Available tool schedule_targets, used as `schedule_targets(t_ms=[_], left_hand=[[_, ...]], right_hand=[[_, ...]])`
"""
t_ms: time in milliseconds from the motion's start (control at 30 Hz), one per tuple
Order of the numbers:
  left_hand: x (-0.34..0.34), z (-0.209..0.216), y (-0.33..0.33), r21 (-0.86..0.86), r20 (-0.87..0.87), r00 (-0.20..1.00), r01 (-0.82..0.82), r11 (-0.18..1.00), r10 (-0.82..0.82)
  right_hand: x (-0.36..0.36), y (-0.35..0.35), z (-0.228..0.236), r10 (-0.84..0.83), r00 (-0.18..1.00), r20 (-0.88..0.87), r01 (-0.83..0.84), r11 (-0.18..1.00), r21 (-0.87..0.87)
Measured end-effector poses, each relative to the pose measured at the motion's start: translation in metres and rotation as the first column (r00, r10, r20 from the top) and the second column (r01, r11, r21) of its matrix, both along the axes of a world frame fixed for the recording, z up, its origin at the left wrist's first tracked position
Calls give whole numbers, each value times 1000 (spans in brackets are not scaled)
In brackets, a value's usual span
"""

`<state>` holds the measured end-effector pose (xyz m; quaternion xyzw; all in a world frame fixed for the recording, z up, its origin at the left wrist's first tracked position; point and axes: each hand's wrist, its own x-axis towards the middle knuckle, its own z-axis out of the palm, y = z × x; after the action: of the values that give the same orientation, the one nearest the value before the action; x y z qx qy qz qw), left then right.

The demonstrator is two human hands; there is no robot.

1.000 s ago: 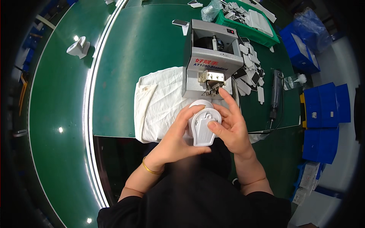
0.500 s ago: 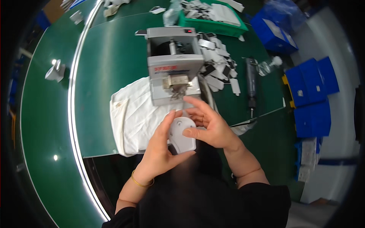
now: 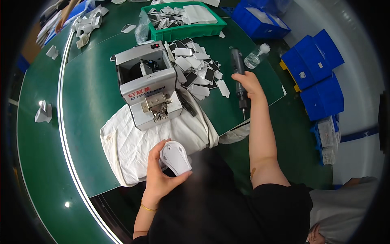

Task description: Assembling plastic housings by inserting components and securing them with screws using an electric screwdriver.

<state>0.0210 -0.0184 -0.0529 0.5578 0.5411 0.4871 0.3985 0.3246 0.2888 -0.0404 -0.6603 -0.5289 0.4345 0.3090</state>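
Held between the thumb and fingers of my left hand [image 3: 157, 175] is a white plastic housing [image 3: 175, 157], rounded at one end, with its hollow side and small screw holes facing up. To the right, my right hand [image 3: 251, 84] is closed on a dark electric screwdriver [image 3: 238, 61], whose bit points toward me; most of the fingers are hidden. In front of my left hand stands a grey screw-feeding machine [image 3: 152, 87] with a metal outlet at its front. It rests on the table beside a white cloth [image 3: 136, 140].
Flat white and black parts [image 3: 199, 69] are heaped right of the machine, with a green tray [image 3: 187, 30] of more behind. A clear bottle [image 3: 254, 59] stands beyond the screwdriver. Blue bins [image 3: 315, 59] line the right. White pieces [image 3: 43, 112] sit left of a bright strip.
My right hand has left the white housing and moved right onto the electric screwdriver. My left hand keeps the housing, alone now. The view has shifted to the right.
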Motion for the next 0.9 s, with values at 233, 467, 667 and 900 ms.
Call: schedule_targets(t_ms=[233, 467, 667, 900], left_hand=[[-4, 7, 11, 240, -299, 954, 90, 966, -14], [-2, 5, 6, 218, -348, 937, 42, 975, 38], [-6, 3, 5, 212, -303, 953, 34, 977, 33], [-7, 3, 6, 207, -294, 956, 40, 978, 23]], right_hand=[[-93, -76, 94, 498, 378, -780, -284, 865, 414], [-182, -110, 114, 754, 472, -456, -279, 619, 734], [-193, -125, 125, 743, 586, -323, -322, 579, 749], [-203, -124, 131, 690, 682, -243, -351, 600, 719]])
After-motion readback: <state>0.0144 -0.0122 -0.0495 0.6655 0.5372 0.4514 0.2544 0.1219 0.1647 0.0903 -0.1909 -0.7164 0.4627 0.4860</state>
